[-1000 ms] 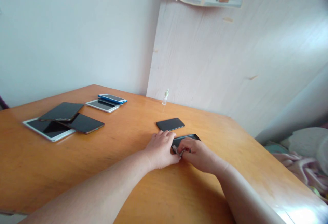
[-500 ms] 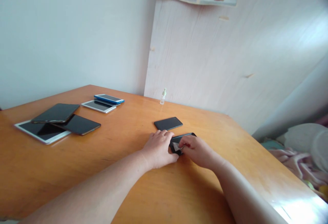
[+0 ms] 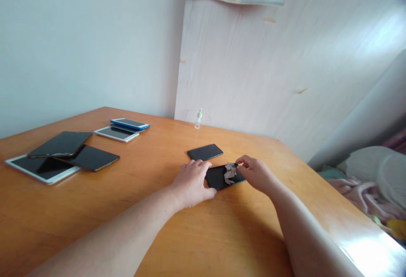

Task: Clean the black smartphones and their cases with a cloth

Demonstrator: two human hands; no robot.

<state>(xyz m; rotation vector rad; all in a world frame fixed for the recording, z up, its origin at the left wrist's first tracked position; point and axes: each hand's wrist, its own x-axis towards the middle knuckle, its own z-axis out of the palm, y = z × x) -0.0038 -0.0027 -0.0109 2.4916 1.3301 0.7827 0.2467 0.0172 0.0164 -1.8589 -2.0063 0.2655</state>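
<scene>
A black phone case (image 3: 217, 178) lies on the wooden table in front of me, its raised rim showing. My left hand (image 3: 194, 182) grips its left end, thumb at the near edge and fingers at the far edge. Over the right end, my right hand (image 3: 253, 173) has its fingers closed on the rim. A crumpled grey-white tissue (image 3: 229, 174) rests inside the case, apart from the left hand and close to the right fingertips. Just beyond the case lies a black phone (image 3: 205, 152), flat with its dark face up.
A small clear pump bottle (image 3: 198, 119) stands near the wall. To the left, a white tablet (image 3: 50, 179) lies under two dark devices (image 3: 61, 143). Farther back, a blue-edged phone (image 3: 130, 123) rests on a white tablet (image 3: 117, 133). Cloth (image 3: 352, 192) is heaped beyond the right edge.
My right hand has let go of the tissue, which now lies in the case, and has moved to the case's right end. The view has shifted slightly right.
</scene>
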